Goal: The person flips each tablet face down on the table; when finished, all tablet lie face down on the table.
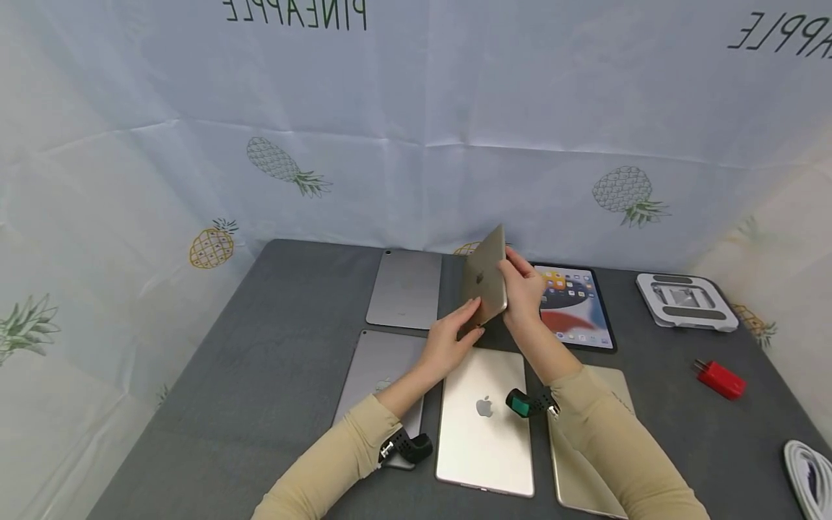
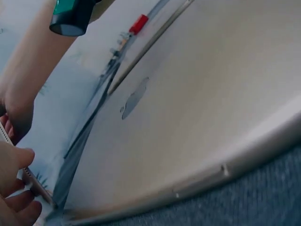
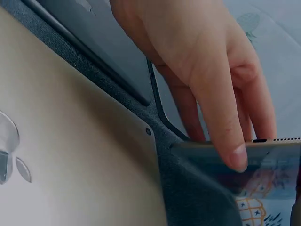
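A gold tablet is held up on edge above the table, its back with the logo facing left. My left hand pinches its lower edge between thumb and fingers. On the other side, my right hand grips its right edge. In the right wrist view the left hand has its thumb on the tablet's glossy screen. Below the hands a pale gold tablet lies face down; its logo and edge fill much of the left wrist view.
Two grey tablets lie face down at left. Another gold tablet is partly under the right forearm. A tablet with a lit screen lies behind it. Rightward are a grey-white stand, red plug charger and white cable.
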A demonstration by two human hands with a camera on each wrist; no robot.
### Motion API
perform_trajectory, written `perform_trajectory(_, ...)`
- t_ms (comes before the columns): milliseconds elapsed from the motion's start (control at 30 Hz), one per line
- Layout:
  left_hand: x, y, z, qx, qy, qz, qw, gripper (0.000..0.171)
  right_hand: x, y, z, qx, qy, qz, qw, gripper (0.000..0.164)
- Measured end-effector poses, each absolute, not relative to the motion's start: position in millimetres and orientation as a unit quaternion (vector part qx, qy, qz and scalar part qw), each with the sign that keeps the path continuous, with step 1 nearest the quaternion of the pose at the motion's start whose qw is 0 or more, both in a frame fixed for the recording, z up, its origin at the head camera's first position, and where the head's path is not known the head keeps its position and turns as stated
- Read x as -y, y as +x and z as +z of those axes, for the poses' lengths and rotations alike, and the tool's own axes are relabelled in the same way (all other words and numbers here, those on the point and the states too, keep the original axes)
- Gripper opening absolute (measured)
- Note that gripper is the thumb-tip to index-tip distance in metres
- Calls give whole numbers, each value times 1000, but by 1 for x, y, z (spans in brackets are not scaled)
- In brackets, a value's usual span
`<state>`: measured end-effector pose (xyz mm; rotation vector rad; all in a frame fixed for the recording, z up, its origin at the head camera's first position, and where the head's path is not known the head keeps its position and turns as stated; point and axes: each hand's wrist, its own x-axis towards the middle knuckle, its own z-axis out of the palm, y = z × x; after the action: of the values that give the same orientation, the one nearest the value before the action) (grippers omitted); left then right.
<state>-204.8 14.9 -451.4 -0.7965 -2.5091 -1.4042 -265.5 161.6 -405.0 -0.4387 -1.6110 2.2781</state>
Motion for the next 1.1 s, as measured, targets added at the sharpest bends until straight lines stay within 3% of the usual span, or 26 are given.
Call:
perform_trajectory(333,-4,-206,-452,898,-293,-308,116,51,-168,-266,-415,491,-191,840,129,41)
perform_trajectory(833,-4,-206,-459,912,-318,-238,102,47,-185,-261,-435,505,-221,831,74,45)
perform_trajectory(1100,-9,-207,-458,925,-306,-214,62,45,-195,-257,-444,582,-238,776,47,47)
